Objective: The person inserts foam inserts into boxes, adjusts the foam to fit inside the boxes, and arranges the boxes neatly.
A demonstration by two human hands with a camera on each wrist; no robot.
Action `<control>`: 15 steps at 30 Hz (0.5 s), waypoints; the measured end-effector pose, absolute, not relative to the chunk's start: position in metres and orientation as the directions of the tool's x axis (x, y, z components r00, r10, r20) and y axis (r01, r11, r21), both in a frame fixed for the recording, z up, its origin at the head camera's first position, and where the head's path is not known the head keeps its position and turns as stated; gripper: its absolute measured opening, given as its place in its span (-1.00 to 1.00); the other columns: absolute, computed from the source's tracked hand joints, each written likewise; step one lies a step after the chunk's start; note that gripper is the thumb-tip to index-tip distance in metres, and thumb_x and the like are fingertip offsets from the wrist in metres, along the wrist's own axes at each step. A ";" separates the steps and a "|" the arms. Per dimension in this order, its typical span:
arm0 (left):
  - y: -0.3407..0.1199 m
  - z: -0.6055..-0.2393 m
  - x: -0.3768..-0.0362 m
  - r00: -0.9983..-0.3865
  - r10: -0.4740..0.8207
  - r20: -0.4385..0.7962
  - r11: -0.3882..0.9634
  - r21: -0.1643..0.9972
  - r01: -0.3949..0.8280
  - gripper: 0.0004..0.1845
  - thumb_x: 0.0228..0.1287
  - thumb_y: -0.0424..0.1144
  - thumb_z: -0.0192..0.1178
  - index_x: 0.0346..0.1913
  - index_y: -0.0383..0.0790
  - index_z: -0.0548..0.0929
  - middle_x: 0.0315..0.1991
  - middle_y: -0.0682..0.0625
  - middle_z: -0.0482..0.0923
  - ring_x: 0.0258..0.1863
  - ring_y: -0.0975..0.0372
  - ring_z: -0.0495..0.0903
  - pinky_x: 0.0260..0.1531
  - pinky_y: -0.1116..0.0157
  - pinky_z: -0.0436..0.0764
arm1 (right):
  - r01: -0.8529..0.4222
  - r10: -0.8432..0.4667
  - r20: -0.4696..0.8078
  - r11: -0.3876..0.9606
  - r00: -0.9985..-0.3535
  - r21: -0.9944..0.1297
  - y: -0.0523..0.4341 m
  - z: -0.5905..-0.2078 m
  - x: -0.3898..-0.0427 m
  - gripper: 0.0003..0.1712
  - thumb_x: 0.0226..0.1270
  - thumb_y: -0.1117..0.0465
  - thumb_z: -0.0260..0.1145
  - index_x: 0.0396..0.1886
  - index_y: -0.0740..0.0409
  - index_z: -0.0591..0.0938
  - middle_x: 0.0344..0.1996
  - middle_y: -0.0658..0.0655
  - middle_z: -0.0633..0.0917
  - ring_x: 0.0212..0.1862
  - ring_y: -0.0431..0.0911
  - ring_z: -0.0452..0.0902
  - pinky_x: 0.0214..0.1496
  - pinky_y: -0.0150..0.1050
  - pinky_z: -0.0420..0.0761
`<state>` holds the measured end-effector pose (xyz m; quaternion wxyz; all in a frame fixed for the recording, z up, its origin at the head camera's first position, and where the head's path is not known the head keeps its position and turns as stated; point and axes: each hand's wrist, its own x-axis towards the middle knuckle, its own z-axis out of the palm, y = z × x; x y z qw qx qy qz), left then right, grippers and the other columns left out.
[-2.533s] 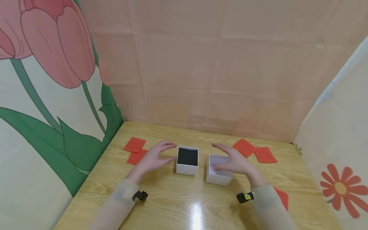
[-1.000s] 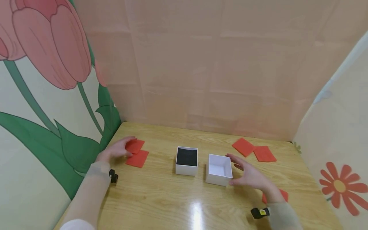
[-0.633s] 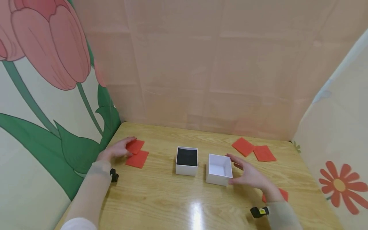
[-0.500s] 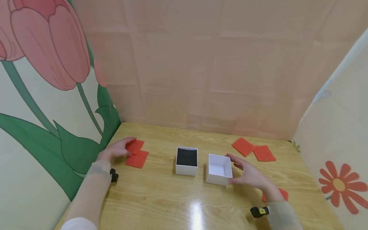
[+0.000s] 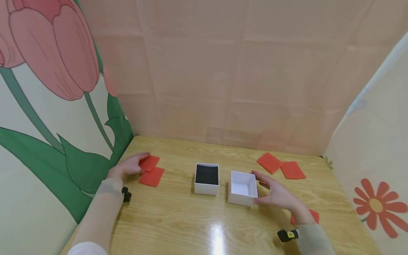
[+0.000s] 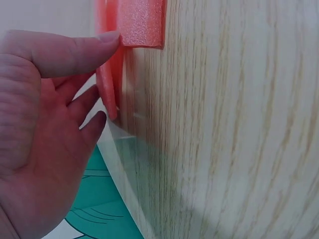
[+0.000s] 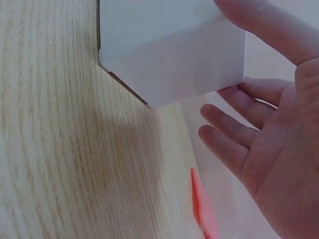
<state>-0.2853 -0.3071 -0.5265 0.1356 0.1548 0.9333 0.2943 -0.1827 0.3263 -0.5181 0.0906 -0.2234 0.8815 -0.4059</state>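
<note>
At the table's left, my left hand [image 5: 129, 165] holds a red foam square [image 5: 149, 163] by its edges. In the left wrist view the thumb [image 6: 79, 54] is at one side of it and the fingers are behind. A second red foam square [image 5: 151, 177] lies just in front, partly overlapping. My right hand [image 5: 278, 194] grips an empty white box [image 5: 241, 198] from its right side, thumb on the near side and fingers at the far side. Left of it stands another white box [image 5: 206, 188] with black lining or filling [image 5: 207, 174] inside.
Two red foam squares [image 5: 269, 163] [image 5: 293, 170] lie at the back right of the wooden table [image 5: 178, 226]. Another red foam square [image 5: 313, 216] is partly hidden by the right wrist. A plain curtain [image 5: 223, 78] hangs behind, with flowered walls at both sides.
My left hand has gone from beside the black-filled box to the red squares at the left. My right hand has moved from over the empty box to its right side. Recently both stay still.
</note>
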 end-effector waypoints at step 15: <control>-0.313 -0.525 -0.281 -0.940 0.327 -0.100 0.812 0.539 0.225 -0.02 0.17 -0.16 0.59 0.53 -0.55 0.35 0.50 -0.50 0.25 0.45 -0.33 0.31 0.49 -0.26 0.30 | -0.329 -0.473 0.031 0.562 -0.880 -0.759 0.326 -0.520 -0.185 0.25 0.09 -0.03 0.77 0.68 0.16 0.29 0.58 0.28 0.39 0.51 0.31 0.37 0.48 0.30 0.40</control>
